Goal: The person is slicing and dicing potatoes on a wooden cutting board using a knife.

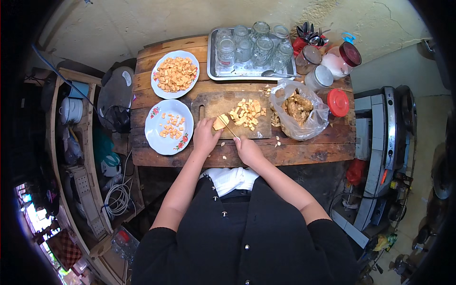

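Observation:
On the wooden cutting board [217,101] lies a piece of peeled orange root vegetable [221,122], held down by the fingers of my left hand [206,137]. My right hand [248,151] grips a knife [229,130], whose blade rests at the right side of that piece. Just right of the blade is a loose heap of cut orange pieces [247,113]. Left of the board stands a flowered white plate [153,131] with a few small orange cubes [171,125]. Behind it, a second white plate [169,95] is heaped with orange cubes [175,74].
An open plastic bag [313,124] of brown peelings touches the board's right side. A metal tray [213,73] with several upturned glasses [263,51] stands at the back. Lidded jars [337,102] and a red cutlery holder [300,45] line the right rear of the plank table [302,153].

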{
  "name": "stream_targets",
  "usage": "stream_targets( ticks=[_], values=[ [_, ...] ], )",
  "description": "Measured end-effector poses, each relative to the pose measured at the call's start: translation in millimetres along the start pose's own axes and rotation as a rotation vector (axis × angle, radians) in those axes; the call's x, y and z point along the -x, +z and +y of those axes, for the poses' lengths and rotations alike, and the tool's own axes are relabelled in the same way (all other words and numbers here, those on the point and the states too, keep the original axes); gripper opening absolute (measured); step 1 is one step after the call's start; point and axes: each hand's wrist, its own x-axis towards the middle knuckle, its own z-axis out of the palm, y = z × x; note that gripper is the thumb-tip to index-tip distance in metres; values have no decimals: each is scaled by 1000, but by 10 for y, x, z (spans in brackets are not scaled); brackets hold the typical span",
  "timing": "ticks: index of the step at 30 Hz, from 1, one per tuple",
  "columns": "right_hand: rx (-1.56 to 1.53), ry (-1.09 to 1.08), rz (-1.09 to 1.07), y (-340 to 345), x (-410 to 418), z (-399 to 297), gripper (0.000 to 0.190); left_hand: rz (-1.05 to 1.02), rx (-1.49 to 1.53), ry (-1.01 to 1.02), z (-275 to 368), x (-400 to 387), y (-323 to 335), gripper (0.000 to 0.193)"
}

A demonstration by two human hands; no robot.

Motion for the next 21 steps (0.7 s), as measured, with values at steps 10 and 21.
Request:
stream_targets(
  ticks=[10,21],
  values=[
    [12,-14,-3,47,28,-12,46,52,13,5,-27,23,45,39],
    [186,41,5,132,7,-89,43,61,37,-27,-27,38,68,38]
  ],
)
